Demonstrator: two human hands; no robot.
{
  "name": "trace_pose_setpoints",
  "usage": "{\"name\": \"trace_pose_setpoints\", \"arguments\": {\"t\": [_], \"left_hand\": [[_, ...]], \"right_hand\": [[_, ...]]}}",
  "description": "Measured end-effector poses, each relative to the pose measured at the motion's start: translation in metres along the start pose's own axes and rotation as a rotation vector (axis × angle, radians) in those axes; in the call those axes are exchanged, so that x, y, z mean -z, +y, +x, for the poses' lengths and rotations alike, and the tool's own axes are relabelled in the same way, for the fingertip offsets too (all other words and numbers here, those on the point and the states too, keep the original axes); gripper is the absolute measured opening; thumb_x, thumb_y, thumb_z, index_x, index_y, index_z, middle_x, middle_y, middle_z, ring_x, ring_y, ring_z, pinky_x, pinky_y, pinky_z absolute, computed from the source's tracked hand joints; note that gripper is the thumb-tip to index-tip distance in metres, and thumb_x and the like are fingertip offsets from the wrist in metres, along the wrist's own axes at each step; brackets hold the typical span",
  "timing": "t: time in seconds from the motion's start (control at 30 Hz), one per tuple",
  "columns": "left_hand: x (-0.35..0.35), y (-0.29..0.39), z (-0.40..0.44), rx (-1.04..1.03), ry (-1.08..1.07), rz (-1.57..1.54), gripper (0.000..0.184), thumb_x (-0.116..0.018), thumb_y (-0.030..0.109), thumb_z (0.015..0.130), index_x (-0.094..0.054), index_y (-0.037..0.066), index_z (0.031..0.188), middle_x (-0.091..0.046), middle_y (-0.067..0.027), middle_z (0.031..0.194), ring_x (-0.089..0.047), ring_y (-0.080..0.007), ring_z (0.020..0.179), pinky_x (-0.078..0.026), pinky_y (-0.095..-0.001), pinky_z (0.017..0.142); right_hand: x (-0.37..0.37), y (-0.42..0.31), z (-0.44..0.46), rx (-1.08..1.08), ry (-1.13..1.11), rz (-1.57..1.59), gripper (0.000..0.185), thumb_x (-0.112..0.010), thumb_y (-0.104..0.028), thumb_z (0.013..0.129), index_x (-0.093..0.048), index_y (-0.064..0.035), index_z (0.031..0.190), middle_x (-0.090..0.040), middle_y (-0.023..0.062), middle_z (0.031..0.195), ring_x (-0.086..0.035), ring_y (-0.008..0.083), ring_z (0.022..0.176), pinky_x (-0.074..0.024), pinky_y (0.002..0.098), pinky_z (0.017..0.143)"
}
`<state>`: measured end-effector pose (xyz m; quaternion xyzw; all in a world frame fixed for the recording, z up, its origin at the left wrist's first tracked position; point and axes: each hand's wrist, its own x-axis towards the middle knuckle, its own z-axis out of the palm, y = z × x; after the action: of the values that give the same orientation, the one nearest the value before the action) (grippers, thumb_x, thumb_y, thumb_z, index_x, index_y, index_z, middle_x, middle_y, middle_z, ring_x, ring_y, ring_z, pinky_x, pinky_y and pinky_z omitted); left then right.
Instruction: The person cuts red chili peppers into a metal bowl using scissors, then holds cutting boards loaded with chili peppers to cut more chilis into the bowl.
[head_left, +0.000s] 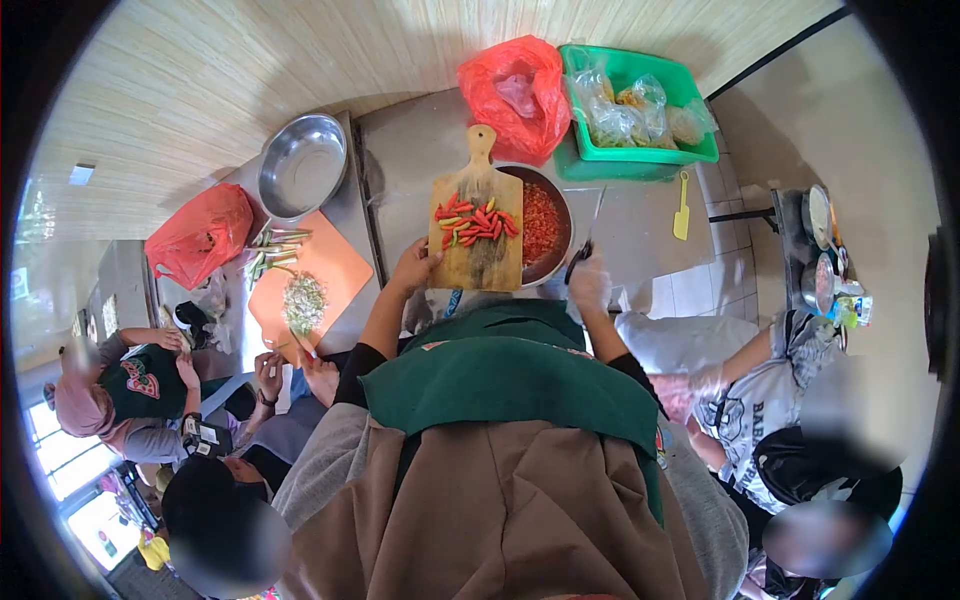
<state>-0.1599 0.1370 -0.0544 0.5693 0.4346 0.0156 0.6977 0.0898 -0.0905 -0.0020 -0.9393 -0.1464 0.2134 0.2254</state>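
Note:
My bare left hand (pixel 415 267) grips the lower left edge of a wooden cutting board (pixel 450 272), thumb on top. Whole red, orange and yellowish chilies (pixel 476 222) lie in a heap on the board. The board overlaps the left side of a bowl (pixel 568 225) holding chopped red chili (pixel 541 222). In a clear plastic glove, my right hand (pixel 591 284) is closed around the black handle of what look like scissors (pixel 598 214), blade pointing away from me. It stays to the right of the bowl, apart from the board.
Behind the bowl are a red plastic bag (pixel 510 120) and a green crate (pixel 640 155) of bagged food. A yellow spatula (pixel 682 208) lies right. At left, a co-worker's hands (pixel 318 378) work by an orange mat (pixel 345 265), near a steel bowl (pixel 303 165). Another person (pixel 775 400) stands right.

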Motion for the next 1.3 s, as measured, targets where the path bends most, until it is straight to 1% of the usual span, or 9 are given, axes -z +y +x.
{"name": "trace_pose_setpoints", "arguments": {"t": [0.33, 0.43, 0.53, 0.63, 0.73, 0.83, 0.93, 1.03, 1.3], "left_hand": [[0.028, -0.014, 0.031, -0.126, 0.142, 0.213, 0.042, -0.058, 0.013, 0.087, -0.049, -0.002, 0.126, -0.064, -0.0085, 0.106, -0.059, -0.0143, 0.094, -0.045, -0.0286, 0.085], [0.023, -0.002, 0.023, -0.123, 0.177, 0.391, 0.05, -0.062, 0.021, 0.086, -0.046, -0.003, 0.127, -0.063, -0.0148, 0.109, -0.06, -0.0198, 0.096, -0.045, -0.0312, 0.087], [0.006, 0.008, 0.022, -0.114, 0.422, 0.577, 0.06, -0.064, 0.027, 0.082, -0.043, -0.003, 0.13, -0.054, -0.024, 0.12, -0.055, -0.0302, 0.108, -0.043, -0.0353, 0.092], [-0.014, 0.019, 0.019, -0.354, 0.661, 0.745, 0.066, -0.066, 0.027, 0.077, -0.04, 0.002, 0.132, -0.045, -0.0242, 0.13, -0.043, -0.0403, 0.121, -0.035, -0.0472, 0.1], [-0.044, 0.049, 0.012, -0.285, 0.673, 0.82, 0.067, -0.065, 0.027, 0.076, -0.039, 0.007, 0.135, -0.038, -0.0223, 0.135, -0.033, -0.0407, 0.128, -0.024, -0.055, 0.105], [-0.064, 0.081, 0.006, -0.57, 0.62, 0.991, 0.051, -0.063, 0.022, 0.078, -0.051, 0.012, 0.126, -0.043, -0.0181, 0.132, -0.033, -0.0363, 0.129, -0.019, -0.0591, 0.106], [-0.086, 0.102, 0.006, -0.789, 0.267, 1.205, 0.026, -0.058, 0.018, 0.081, -0.064, 0.013, 0.105, -0.046, -0.0134, 0.131, -0.032, -0.0324, 0.13, -0.018, -0.0566, 0.108], [-0.101, 0.095, 0.022, -0.877, 0.231, 1.335, 0.015, -0.063, 0.02, 0.077, -0.066, 0.013, 0.09, -0.049, -0.0085, 0.127, -0.032, -0.0296, 0.13, -0.016, -0.0531, 0.109], [-0.111, 0.09, 0.027, -0.88, 0.252, 1.304, 0.018, -0.063, 0.027, 0.078, -0.064, 0.012, 0.088, -0.056, -0.0048, 0.116, -0.042, -0.0245, 0.121, -0.02, -0.0503, 0.106]], "right_hand": [[-0.048, 0.012, 0.008, 0.177, -0.045, 0.186, 0.037, -0.066, -0.021, 0.08, -0.056, -0.0045, 0.112, -0.065, 0.0215, 0.092, -0.063, 0.0382, 0.088, -0.0493, 0.0424, 0.076], [-0.038, 0.007, -0.003, 0.133, -0.077, 0.184, 0.04, -0.067, -0.026, 0.08, -0.056, -0.0045, 0.112, -0.066, 0.0204, 0.092, -0.064, 0.0367, 0.088, -0.0494, 0.0421, 0.076], [-0.017, -0.012, -0.007, 0.093, -0.098, 0.123, 0.042, -0.066, -0.031, 0.081, -0.056, -0.0045, 0.112, -0.066, 0.0202, 0.091, -0.064, 0.0362, 0.087, -0.0493, 0.0426, 0.076], [-0.003, -0.017, -0.009, 0.076, -0.117, 0.125, 0.043, -0.063, -0.035, 0.083, -0.055, -0.0044, 0.113, -0.066, 0.0202, 0.089, -0.064, 0.0369, 0.086, -0.0487, 0.0439, 0.074], [0.009, -0.017, -0.012, 0.088, -0.134, 0.089, 0.045, -0.062, -0.039, 0.084, -0.056, -0.0051, 0.111, -0.065, 0.0198, 0.086, -0.064, 0.0377, 0.082, -0.0483, 0.045, 0.072], [0.007, -0.013, -0.011, 0.108, -0.115, 0.088, 0.046, -0.062, -0.041, 0.084, -0.056, -0.0055, 0.111, -0.065, 0.0197, 0.085, -0.064, 0.038, 0.08, -0.0482, 0.045, 0.07], [0.009, -0.01, -0.012, 0.14, -0.113, 0.091, 0.046, -0.063, -0.041, 0.084, -0.056, -0.0056, 0.111, -0.065, 0.0198, 0.085, -0.064, 0.0378, 0.08, -0.0484, 0.0445, 0.07], [0.007, -0.008, -0.012, 0.157, -0.148, 0.107, 0.045, -0.064, -0.04, 0.083, -0.056, -0.0053, 0.111, -0.065, 0.02, 0.085, -0.064, 0.0373, 0.08, -0.0487, 0.0438, 0.069], [0.012, 0.0, -0.024, 0.181, -0.208, 0.254, 0.045, -0.067, -0.039, 0.08, -0.057, -0.0042, 0.106, -0.065, 0.0183, 0.08, -0.065, 0.0315, 0.076, -0.0493, 0.04, 0.066]]}}
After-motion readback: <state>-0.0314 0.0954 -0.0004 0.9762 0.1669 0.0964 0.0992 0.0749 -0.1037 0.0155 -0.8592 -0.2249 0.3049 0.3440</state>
